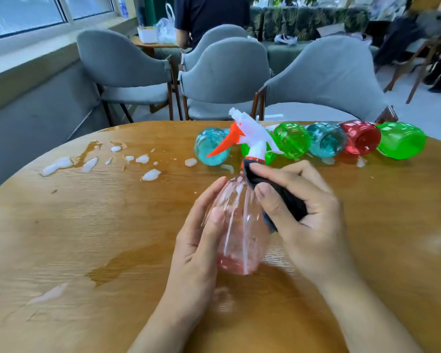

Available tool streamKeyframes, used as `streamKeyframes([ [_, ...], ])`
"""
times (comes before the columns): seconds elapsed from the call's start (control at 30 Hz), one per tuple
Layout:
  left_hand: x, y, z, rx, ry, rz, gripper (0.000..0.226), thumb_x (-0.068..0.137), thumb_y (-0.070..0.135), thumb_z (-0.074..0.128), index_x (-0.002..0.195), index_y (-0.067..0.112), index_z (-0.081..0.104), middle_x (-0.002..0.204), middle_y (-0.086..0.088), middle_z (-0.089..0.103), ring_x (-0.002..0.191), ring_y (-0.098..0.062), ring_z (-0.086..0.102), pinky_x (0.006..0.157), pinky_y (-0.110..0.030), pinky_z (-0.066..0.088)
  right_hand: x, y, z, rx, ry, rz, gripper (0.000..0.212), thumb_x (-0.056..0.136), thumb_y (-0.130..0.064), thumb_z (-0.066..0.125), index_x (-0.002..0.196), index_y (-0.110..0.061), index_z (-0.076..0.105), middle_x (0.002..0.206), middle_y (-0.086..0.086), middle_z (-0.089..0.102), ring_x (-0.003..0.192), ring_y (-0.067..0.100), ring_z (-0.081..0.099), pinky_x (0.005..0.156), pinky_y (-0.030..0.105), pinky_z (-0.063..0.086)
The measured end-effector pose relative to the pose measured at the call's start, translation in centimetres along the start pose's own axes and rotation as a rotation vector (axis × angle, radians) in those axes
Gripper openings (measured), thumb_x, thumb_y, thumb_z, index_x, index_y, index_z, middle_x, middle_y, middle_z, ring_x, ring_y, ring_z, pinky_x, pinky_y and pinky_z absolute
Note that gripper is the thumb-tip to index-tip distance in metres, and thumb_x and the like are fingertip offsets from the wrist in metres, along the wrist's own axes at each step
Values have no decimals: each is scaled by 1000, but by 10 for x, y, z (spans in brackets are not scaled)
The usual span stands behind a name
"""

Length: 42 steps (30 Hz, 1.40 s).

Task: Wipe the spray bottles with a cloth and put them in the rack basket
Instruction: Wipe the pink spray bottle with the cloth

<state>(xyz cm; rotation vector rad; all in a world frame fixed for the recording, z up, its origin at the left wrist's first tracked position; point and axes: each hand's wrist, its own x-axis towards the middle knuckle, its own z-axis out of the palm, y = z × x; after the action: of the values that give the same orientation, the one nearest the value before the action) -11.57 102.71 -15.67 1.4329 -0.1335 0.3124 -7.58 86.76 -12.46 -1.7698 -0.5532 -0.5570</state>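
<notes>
A round wooden table carries white foam blobs and wet patches on its left half. Behind it stand grey upholstered chairs with dark wooden legs, and a window runs along the left wall. Farther back, a person in dark clothes stands by a small table holding a white box and a plastic bag.
</notes>
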Motion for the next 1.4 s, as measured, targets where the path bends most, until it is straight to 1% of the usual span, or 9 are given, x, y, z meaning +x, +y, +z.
streamKeyframes([
  [0.2, 5, -1, -9, -101, 124, -33, 50, 96, 60, 57, 142, 43, 63, 148, -7, 65, 137, -38, 61, 112, -78, 39, -16, 3, 12, -127, -142, -202, 23, 95, -21, 77, 118, -20, 79, 96, -2, 59, 81, 10, 62, 74, 18, 45],
  [0.43, 10, -1, -14, -88, 203, -32, 46, 95, 63, 58, 139, 51, 63, 146, 4, 66, 135, -24, 64, 112, -72, 44, -8, -5, -18, -192, -423, -79, 12, 84, -24, 68, 81, -28, 79, 82, -11, 60, 59, 12, 58, 54, 23, 40],
  [0.57, 5, 2, -4, -20, 127, -16, 48, 93, 59, 58, 139, 48, 64, 142, 0, 69, 133, -20, 65, 113, -65, 48, -4, -8, -22, -334, -347, -30, 19, 77, -23, 65, 93, -34, 64, 87, -10, 58, 70, 16, 58, 59, 25, 42],
  [0.7, 6, 2, -6, -24, 125, -2, 47, 98, 60, 60, 143, 47, 61, 148, -3, 65, 138, -26, 62, 115, -67, 45, -9, -10, -4, 188, -227, 147, 42, 80, -11, 79, 110, -27, 55, 115, 2, 69, 107, 25, 68, 91, 36, 56],
  [0.8, 10, 1, -12, -39, 164, -6, 52, 93, 64, 57, 143, 51, 60, 152, 2, 62, 143, -24, 57, 118, -68, 40, -14, -11, 7, 540, -160, 287, 39, 86, -31, 81, 119, -20, 64, 139, 5, 67, 130, 25, 63, 106, 39, 53],
  [1.0, 10, 2, -13, -95, 195, -3, 51, 88, 63, 59, 138, 54, 63, 150, -1, 64, 139, -28, 61, 116, -69, 42, -15, -14, 18, 778, 43, 466, 56, 64, -46, 98, 110, -26, 73, 122, 7, 71, 112, 21, 69, 95, 36, 58],
  [1.07, 8, 3, -12, -90, 193, -3, 52, 89, 65, 58, 140, 54, 61, 150, -2, 63, 138, -28, 61, 113, -72, 44, -15, -15, 17, 856, 44, 478, 57, 63, -34, 99, 111, -22, 71, 120, 10, 71, 111, 22, 69, 93, 35, 59],
  [1.23, 7, 6, -9, -69, 211, 8, 43, 93, 62, 59, 136, 56, 63, 145, 5, 67, 135, -18, 64, 112, -69, 46, -10, -13, 11, 812, 80, 528, 59, 70, 11, 71, 123, -13, 63, 116, 14, 71, 109, 25, 68, 94, 34, 59],
  [1.4, 7, 9, -7, -83, 226, 9, 45, 89, 66, 62, 134, 57, 65, 144, 7, 68, 134, -13, 64, 113, -68, 46, 6, -16, -6, 743, 201, 551, 44, 78, -3, 61, 120, -14, 62, 106, 11, 79, 100, 18, 75, 89, 29, 60],
])
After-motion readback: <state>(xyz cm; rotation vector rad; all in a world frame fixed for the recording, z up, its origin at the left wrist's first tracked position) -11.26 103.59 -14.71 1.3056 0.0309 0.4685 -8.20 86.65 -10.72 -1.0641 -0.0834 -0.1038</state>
